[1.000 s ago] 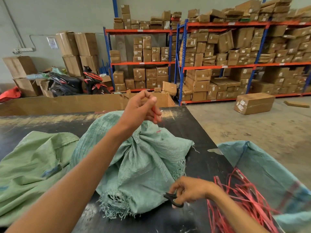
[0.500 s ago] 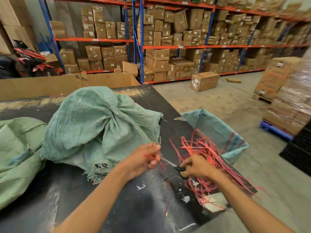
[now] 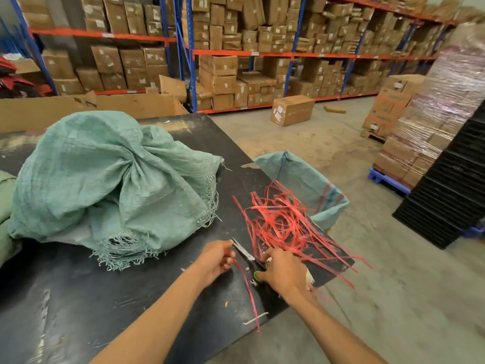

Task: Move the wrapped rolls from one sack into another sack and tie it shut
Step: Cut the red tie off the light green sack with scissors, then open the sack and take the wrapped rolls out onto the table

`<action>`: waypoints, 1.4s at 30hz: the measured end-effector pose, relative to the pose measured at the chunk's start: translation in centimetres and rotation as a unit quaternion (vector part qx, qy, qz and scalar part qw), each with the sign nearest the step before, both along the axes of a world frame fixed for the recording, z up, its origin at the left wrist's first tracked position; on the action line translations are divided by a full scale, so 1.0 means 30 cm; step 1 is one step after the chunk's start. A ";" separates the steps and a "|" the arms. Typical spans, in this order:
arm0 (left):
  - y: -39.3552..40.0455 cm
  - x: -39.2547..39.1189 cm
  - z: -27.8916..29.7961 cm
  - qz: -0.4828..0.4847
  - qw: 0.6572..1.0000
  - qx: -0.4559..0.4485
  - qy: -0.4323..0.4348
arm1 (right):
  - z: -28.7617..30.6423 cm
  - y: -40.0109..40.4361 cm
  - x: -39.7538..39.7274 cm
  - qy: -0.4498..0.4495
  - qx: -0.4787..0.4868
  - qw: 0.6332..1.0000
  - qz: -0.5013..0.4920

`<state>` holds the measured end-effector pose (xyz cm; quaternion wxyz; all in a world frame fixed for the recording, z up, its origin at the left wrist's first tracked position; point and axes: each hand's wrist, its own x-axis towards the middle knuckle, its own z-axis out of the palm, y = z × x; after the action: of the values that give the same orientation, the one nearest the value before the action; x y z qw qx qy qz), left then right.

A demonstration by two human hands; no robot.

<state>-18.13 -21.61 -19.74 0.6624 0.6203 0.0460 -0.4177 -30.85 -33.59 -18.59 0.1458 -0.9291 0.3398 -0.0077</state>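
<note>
Pinched in the left hand (image 3: 217, 258) is one red strip (image 3: 246, 285), and its long end runs down past the wrist to the edge of the black table (image 3: 78, 298). Just to the right of that pinch, the right hand (image 3: 282, 271) holds the scissors (image 3: 246, 254) by the handles, fingers curled round them. Their blades point up and left at the strip, near the left fingers; how wide the blades are I cannot tell. A messy pile of red strips (image 3: 283, 222) lies just past the right hand. Up and left of both hands sits the green sack (image 3: 105, 179), full and lumpy, its mouth bunched up. I cannot see the rolls, so I think they are already inside. I cannot see any tie on the sack. My guess is that cutting a strip comes next, then the tying
</note>
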 end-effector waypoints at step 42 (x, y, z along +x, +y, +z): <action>0.312 0.344 0.456 0.344 0.651 0.222 -0.639 | 0.413 0.105 0.694 -0.211 0.288 0.845 0.399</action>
<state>-7.83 -12.26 -6.05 0.4668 0.8019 -0.0878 0.3625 -10.02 -30.45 -6.21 0.4655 -0.8767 -0.1120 -0.0464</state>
